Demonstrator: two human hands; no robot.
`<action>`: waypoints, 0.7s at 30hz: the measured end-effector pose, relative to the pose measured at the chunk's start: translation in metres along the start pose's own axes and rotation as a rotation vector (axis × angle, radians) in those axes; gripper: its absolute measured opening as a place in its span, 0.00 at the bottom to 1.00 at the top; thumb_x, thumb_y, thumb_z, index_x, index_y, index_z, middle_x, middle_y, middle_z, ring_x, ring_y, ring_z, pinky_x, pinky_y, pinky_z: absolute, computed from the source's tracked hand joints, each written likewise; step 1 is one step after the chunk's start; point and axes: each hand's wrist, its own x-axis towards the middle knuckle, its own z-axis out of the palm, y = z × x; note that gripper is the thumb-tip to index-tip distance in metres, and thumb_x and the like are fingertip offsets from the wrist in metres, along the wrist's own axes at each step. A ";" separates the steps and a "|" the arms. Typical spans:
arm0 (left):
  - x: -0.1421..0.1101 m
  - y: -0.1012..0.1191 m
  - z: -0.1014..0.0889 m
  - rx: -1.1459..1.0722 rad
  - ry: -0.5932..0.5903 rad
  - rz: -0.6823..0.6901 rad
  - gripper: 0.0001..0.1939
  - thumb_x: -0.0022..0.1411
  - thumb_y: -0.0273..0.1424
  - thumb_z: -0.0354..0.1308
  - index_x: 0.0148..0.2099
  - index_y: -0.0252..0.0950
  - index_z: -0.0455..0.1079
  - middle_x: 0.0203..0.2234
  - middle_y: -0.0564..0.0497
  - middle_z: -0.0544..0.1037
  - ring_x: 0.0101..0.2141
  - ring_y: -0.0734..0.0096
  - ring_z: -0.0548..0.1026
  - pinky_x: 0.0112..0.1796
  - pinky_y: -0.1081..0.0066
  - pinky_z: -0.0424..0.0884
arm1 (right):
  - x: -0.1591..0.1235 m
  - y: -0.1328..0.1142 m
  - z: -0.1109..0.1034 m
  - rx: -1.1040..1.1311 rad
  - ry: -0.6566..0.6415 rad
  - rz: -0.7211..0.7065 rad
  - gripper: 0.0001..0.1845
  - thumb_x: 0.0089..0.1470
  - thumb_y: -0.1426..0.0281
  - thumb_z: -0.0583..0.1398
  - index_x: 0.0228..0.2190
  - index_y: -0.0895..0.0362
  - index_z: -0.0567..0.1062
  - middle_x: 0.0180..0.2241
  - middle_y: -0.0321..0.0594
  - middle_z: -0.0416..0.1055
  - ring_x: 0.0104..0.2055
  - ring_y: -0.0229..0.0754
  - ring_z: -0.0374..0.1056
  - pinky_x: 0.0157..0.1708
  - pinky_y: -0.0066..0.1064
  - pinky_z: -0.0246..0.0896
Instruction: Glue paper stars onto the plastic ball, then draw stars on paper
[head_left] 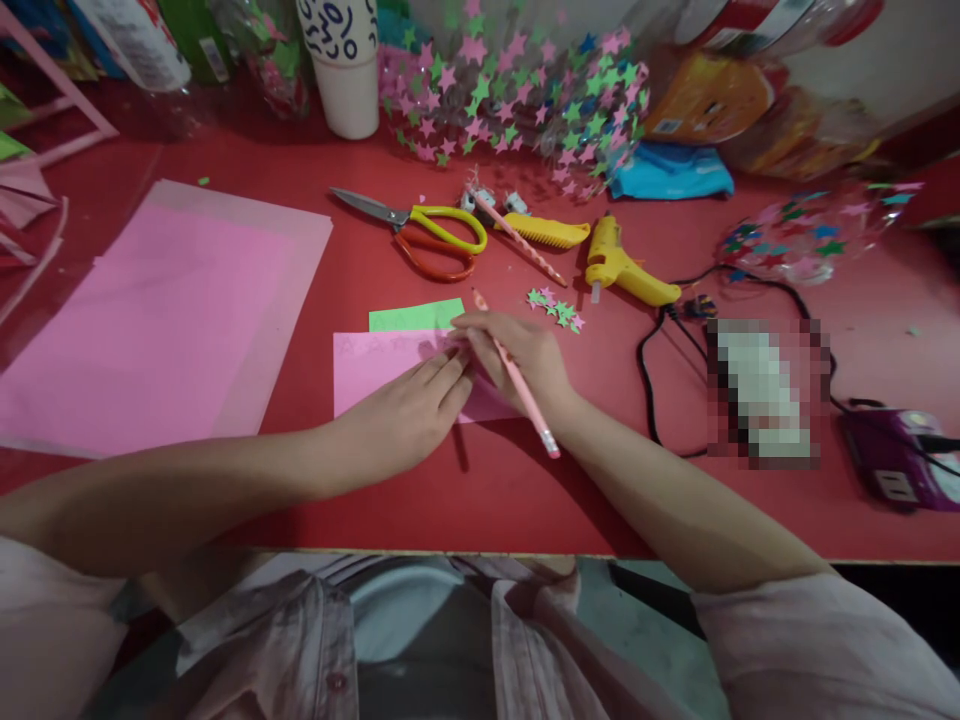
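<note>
A strip of pink paper (367, 375) lies on the red table, overlapping a green piece of paper (412, 316) behind it. Faint pencil marks run along the pink strip's upper edge. My left hand (431, 400) rests flat on the strip, its fingers stretched out together. Close against it, my right hand (525, 355) has a pink pencil (523, 390) between its fingers, eraser end toward me and tip pointing away. The right fingertips are bent down at the papers' edge; whether they also pinch something there is hidden.
Large pink sheets (187, 310) lie at left. Beyond my hands are scissors (427, 230), a second pencil (525, 240), a yellow cutter (544, 231), small paper stars (555, 308) and a yellow glue gun (626, 268). Its black cord loops at right near a purple power box (892, 460).
</note>
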 end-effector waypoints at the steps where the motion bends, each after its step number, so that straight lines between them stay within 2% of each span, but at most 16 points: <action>1: 0.002 -0.004 -0.001 -0.058 0.003 -0.005 0.22 0.65 0.18 0.38 0.58 0.19 0.62 0.56 0.30 0.68 0.58 0.55 0.66 0.57 0.58 0.63 | -0.001 0.001 0.001 -0.063 -0.033 -0.043 0.13 0.61 0.68 0.51 0.39 0.54 0.75 0.35 0.42 0.76 0.37 0.41 0.71 0.39 0.33 0.65; 4: 0.003 -0.023 -0.014 -0.206 -0.088 -0.024 0.20 0.65 0.20 0.40 0.52 0.24 0.68 0.49 0.35 0.73 0.52 0.57 0.71 0.54 0.60 0.67 | -0.001 0.008 0.002 -0.152 -0.085 -0.156 0.12 0.59 0.71 0.52 0.39 0.54 0.75 0.33 0.41 0.75 0.36 0.41 0.68 0.37 0.32 0.62; 5: 0.002 -0.031 -0.019 -0.236 -0.130 -0.066 0.19 0.66 0.21 0.40 0.51 0.25 0.69 0.48 0.36 0.73 0.51 0.58 0.71 0.54 0.59 0.67 | 0.000 0.011 0.001 -0.167 -0.084 -0.179 0.12 0.58 0.72 0.52 0.39 0.55 0.75 0.31 0.40 0.75 0.35 0.41 0.68 0.36 0.32 0.62; 7: -0.005 -0.049 -0.026 -0.266 -0.132 -0.154 0.18 0.66 0.23 0.42 0.49 0.25 0.70 0.48 0.36 0.72 0.54 0.55 0.68 0.56 0.57 0.65 | 0.001 0.016 0.000 -0.207 -0.059 -0.196 0.13 0.56 0.74 0.52 0.39 0.56 0.75 0.30 0.41 0.73 0.33 0.41 0.66 0.33 0.30 0.60; 9: -0.016 -0.066 -0.028 -0.284 -0.089 -0.234 0.19 0.65 0.29 0.47 0.54 0.26 0.67 0.53 0.35 0.66 0.55 0.52 0.65 0.56 0.53 0.63 | 0.003 0.019 -0.001 -0.225 -0.021 -0.162 0.13 0.55 0.74 0.53 0.38 0.57 0.75 0.30 0.42 0.73 0.32 0.41 0.66 0.32 0.30 0.59; 11: -0.026 -0.078 -0.024 -0.340 -0.088 -0.312 0.26 0.60 0.35 0.54 0.59 0.28 0.62 0.55 0.37 0.64 0.56 0.51 0.64 0.57 0.52 0.62 | 0.004 0.020 -0.003 -0.223 0.004 -0.125 0.12 0.55 0.73 0.53 0.37 0.56 0.75 0.30 0.42 0.73 0.32 0.41 0.66 0.33 0.30 0.59; 12: -0.030 -0.082 -0.021 -0.357 -0.084 -0.333 0.27 0.60 0.37 0.55 0.59 0.30 0.62 0.55 0.38 0.63 0.57 0.51 0.62 0.57 0.52 0.61 | 0.004 0.020 -0.003 -0.223 0.013 -0.113 0.12 0.54 0.73 0.53 0.36 0.55 0.75 0.30 0.42 0.73 0.32 0.42 0.67 0.33 0.31 0.59; 16: -0.033 -0.080 -0.012 -0.367 -0.116 -0.343 0.27 0.62 0.42 0.54 0.58 0.32 0.63 0.55 0.39 0.62 0.57 0.53 0.59 0.58 0.52 0.58 | 0.007 0.019 -0.004 -0.250 0.055 -0.130 0.12 0.54 0.74 0.52 0.34 0.54 0.76 0.29 0.41 0.72 0.32 0.42 0.66 0.33 0.32 0.59; 21: -0.026 -0.066 -0.007 -0.400 -0.071 -0.328 0.27 0.61 0.41 0.55 0.57 0.29 0.65 0.51 0.38 0.65 0.53 0.52 0.62 0.56 0.50 0.60 | 0.009 0.014 -0.003 -0.226 0.086 -0.179 0.12 0.59 0.68 0.52 0.34 0.54 0.76 0.29 0.42 0.73 0.34 0.44 0.67 0.37 0.35 0.60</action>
